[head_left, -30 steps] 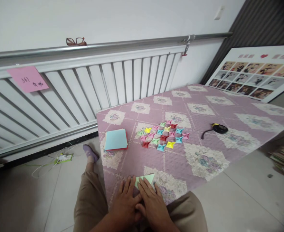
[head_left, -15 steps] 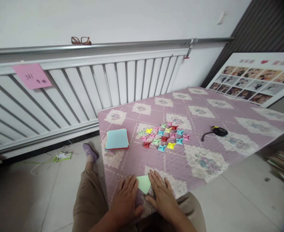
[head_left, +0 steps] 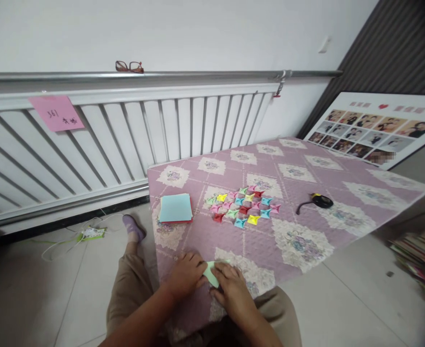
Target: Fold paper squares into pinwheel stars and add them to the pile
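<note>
A light green sheet of origami paper (head_left: 211, 274), partly folded, lies at the near edge of the table between my hands. My left hand (head_left: 187, 275) has its fingers bent together on the left side of the paper, pinching it. From the right, my right hand (head_left: 232, 288) holds the paper with fingers curled over it and the thumb at its near corner. A thin strip of green shows past the right fingers; the rest is covered. Farther up the table sit several small folded paper pieces (head_left: 244, 210) in yellow, pink, red, blue and green.
A stack of square coloured paper (head_left: 176, 208), blue on top, lies at the left edge of the patterned tablecloth (head_left: 198, 241). A black object with a strap (head_left: 322, 200) rests to the right. Behind are a radiator (head_left: 187, 127) and a photo board (head_left: 375, 126).
Both hands have gone from lying flat beside the paper to gripping it with bent fingers. My right hand has moved left over the paper, and less green shows. The view has shifted slightly.
</note>
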The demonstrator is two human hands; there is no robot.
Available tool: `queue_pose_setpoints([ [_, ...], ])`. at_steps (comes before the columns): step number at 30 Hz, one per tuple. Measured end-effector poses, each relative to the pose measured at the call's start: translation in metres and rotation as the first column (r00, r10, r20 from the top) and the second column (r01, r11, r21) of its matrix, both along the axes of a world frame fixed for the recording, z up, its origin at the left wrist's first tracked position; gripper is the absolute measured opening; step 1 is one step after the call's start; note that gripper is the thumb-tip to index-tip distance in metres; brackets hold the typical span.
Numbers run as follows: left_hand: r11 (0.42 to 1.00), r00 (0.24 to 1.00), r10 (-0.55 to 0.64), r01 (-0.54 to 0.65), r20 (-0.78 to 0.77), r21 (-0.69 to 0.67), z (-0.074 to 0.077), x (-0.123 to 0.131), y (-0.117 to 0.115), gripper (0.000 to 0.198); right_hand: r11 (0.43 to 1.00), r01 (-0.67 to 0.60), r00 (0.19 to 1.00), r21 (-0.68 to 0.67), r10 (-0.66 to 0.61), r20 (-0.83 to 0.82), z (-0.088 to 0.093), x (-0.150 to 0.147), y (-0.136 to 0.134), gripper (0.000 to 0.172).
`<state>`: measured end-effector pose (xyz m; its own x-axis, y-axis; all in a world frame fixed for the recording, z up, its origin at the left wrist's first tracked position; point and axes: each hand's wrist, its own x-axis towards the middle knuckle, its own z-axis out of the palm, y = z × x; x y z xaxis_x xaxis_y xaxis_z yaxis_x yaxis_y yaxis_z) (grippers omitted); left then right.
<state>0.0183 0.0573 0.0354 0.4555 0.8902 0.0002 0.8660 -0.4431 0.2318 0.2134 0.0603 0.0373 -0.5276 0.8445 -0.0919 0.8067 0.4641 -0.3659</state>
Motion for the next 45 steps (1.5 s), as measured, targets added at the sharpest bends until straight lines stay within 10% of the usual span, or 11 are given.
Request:
queue_pose_setpoints([
  [10,1.0,0.996,-0.031,0.031,0.088,0.002,0.0,-0.003,0.003,0.025,0.951,0.013,1.0,0.309,-0.013,-0.001,-0.012,-0.007,-0.008,0.018],
  [17,0.998,0.959,0.04,-0.051,0.279,0.031,0.018,0.001,0.011,0.019,0.939,0.068,0.997,0.336,-0.051,-0.059,0.009,0.002,0.002,0.025],
  [23,0.926,0.519,0.371,-0.27,0.77,-0.264,0.056,-0.001,0.013,0.025,0.952,0.29,0.786,-0.097,-0.294,-0.543,0.052,0.002,0.01,0.035],
  [29,0.776,0.334,0.539,0.16,0.773,-0.61,0.074,0.002,-0.004,0.029,0.847,0.185,0.584,-0.498,-0.502,-0.638,0.073,-0.008,0.002,0.043],
  [45,0.581,-0.001,0.803,0.221,0.596,-0.783,0.098,0.015,-0.02,0.039,1.0,-0.02,0.726,0.021,0.029,-0.687,0.091,-0.005,-0.016,0.016],
])
